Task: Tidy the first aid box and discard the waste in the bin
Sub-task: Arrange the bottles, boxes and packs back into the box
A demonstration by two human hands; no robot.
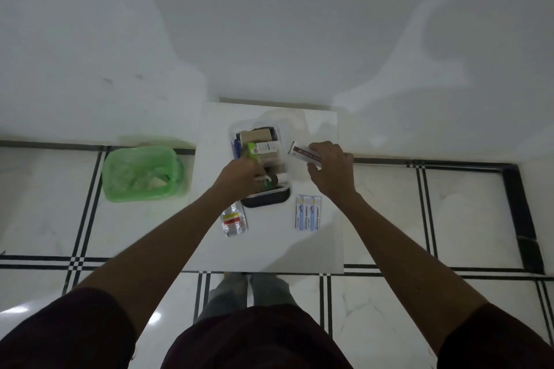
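Note:
A clear first aid box [236,132] stands on a small white table [269,249], resting on its dark lid [266,200]. Inside lie tan bandage rolls [256,135] and a green-and-white carton [263,148]. My left hand [239,177] reaches into the near left of the box, its fingers closed around a small white item that I cannot make out. My right hand [329,169] holds a long brown-and-white carton [302,154] just right of the box. The bin [141,172], lined with a green bag, stands on the floor left of the table.
On the table near me lie a small clear bottle with a red and yellow label [233,220] and a strip of blue-and-white antiseptic bandages [308,213]. A white wall rises behind the table. The floor has white tiles with black lines.

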